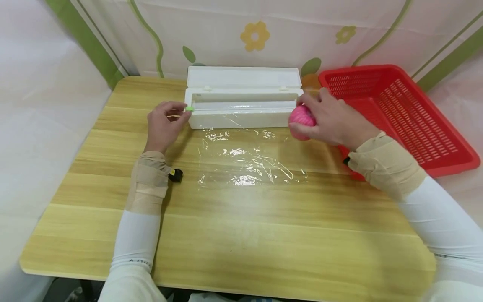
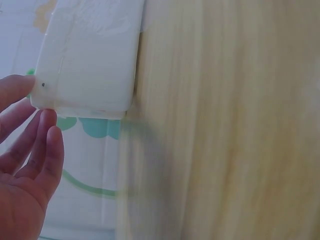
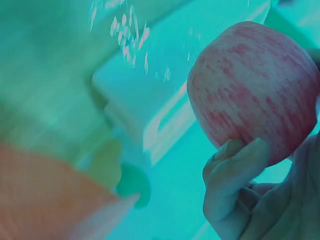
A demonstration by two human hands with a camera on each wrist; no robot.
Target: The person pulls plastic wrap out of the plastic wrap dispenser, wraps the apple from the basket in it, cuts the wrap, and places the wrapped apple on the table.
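Note:
A white cling film dispenser (image 1: 237, 121) with its lid raised stands at the back of the table. Clear cling film (image 1: 245, 161) spreads from its front over the wood. At the box's left end, my left hand (image 1: 163, 126) pinches a small green slider (image 1: 189, 108) between thumb and index finger. In the left wrist view, those fingers meet the corner of the dispenser (image 2: 90, 60). My right hand (image 1: 333, 119) grips a red-streaked apple (image 1: 302, 121) beside the box's right end. The right wrist view shows the apple (image 3: 255, 90) held above the table, the thumb around its side.
To the right, a red plastic basket (image 1: 419, 165) with slotted walls sits partly behind my right forearm. A patterned curtain (image 1: 222, 25) hangs behind the wooden table (image 1: 241, 243). A small black object (image 1: 175, 175) is at my left wrist.

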